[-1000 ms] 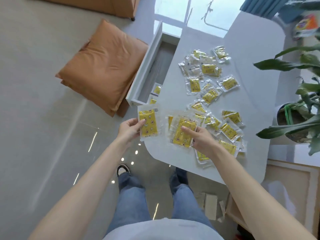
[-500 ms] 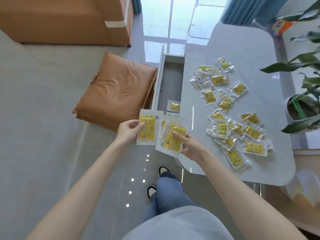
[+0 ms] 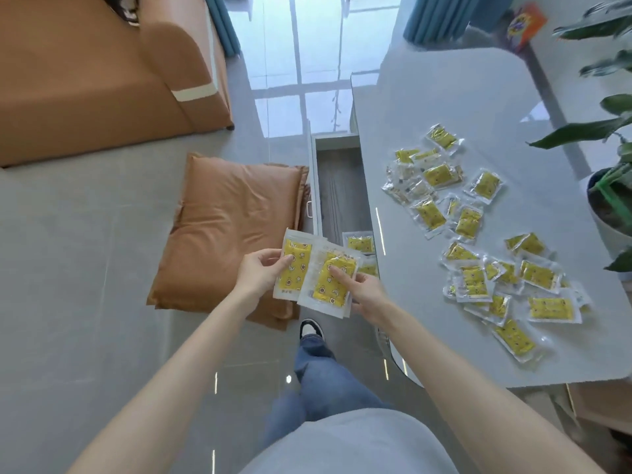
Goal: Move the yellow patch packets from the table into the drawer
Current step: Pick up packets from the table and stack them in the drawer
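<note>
My left hand grips one yellow patch packet by its left edge. My right hand holds a small stack of yellow patch packets, thumb on top. Both are held side by side over the floor, just left of the table's near corner and near the front end of the open drawer. Inside the drawer lie a few packets. Several more packets are scattered across the grey table.
An orange cushion lies on the floor left of the drawer, an orange sofa behind it. A potted plant stands at the table's right edge. My legs and shoe are below the hands.
Both hands have carried their packets left off the table toward the drawer's front, and my view has shifted left and back.
</note>
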A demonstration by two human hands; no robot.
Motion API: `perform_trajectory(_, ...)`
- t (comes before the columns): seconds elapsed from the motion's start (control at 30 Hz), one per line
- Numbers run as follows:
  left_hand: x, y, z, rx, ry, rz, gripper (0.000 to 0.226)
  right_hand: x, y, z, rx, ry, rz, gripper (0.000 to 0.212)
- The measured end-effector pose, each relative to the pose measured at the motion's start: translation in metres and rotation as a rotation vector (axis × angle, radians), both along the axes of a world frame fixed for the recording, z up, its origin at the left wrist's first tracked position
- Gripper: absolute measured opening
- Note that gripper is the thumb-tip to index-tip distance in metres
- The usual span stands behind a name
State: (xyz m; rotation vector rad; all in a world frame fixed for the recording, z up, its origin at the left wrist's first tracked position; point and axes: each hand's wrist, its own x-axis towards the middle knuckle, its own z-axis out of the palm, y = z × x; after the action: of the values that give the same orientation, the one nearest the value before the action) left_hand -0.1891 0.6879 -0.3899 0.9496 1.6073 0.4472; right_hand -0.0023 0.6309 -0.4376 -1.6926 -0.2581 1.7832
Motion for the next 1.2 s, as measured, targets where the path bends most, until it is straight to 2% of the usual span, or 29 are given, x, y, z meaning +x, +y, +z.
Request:
perform_trajectory(0.23, -0.003, 0.069, -0.004, -0.037, 0.023, -0.145, 0.026, -0.015, 0.044, -0.004, 0.025, -0.032, -0.051, 0.035)
perform_trajectory(0.4, 0.001, 0.111, -0.015, -0.061, 0.042, -0.295, 0.022, -0.023, 0.058, -0.018, 0.041, -0.014, -0.223, 0.034)
perform_trajectory(0.47, 0.001, 0.128, -0.023, -0.066, 0.06, -0.349, 0.017, -0.03, 0.061, -0.024, 0.031, 0.005, -0.317, 0.04)
perform_trajectory(0.53, 0.0, 0.145, -0.032, -0.063, 0.076, -0.418, 0.015, -0.039, 0.064, -0.035, 0.019, -0.002, -0.415, 0.059)
perform_trajectory(0.63, -0.002, 0.168, -0.05, -0.037, 0.111, -0.536, 0.011, -0.052, 0.063, -0.073, -0.039, -0.075, -0.582, 0.113)
perform_trajectory(0.73, -0.001, 0.187, -0.069, -0.032, 0.105, -0.615, 0.022, -0.061, 0.056, -0.124, -0.095, -0.053, -0.733, 0.131)
perform_trajectory(0.8, 0.004, 0.198, -0.084, -0.034, 0.105, -0.689, 0.028, -0.066, 0.054, -0.151, -0.108, -0.028, -0.816, 0.128)
perform_trajectory(0.87, 0.014, 0.208, -0.102, -0.025, 0.116, -0.743, 0.031, -0.067, 0.062, -0.142, -0.13, 0.003, -0.894, 0.113)
perform_trajectory(0.97, 0.038, 0.22, -0.129, 0.018, 0.157, -0.848, 0.036, -0.065, 0.08, -0.138, -0.169, 0.047, -0.989, 0.038)
perform_trajectory(1.03, 0.057, 0.229, -0.153, 0.053, 0.181, -0.891, 0.038, -0.055, 0.089, -0.158, -0.19, 0.077, -1.027, 0.019)
perform_trajectory(1.1, 0.077, 0.24, -0.183, 0.091, 0.21, -0.939, 0.041, -0.043, 0.098, -0.19, -0.204, 0.073, -1.034, 0.026)
perform_trajectory(1.2, 0.107, 0.255, -0.234, 0.09, 0.266, -1.042, 0.049, -0.025, 0.112, -0.251, -0.233, 0.061, -1.016, 0.068)
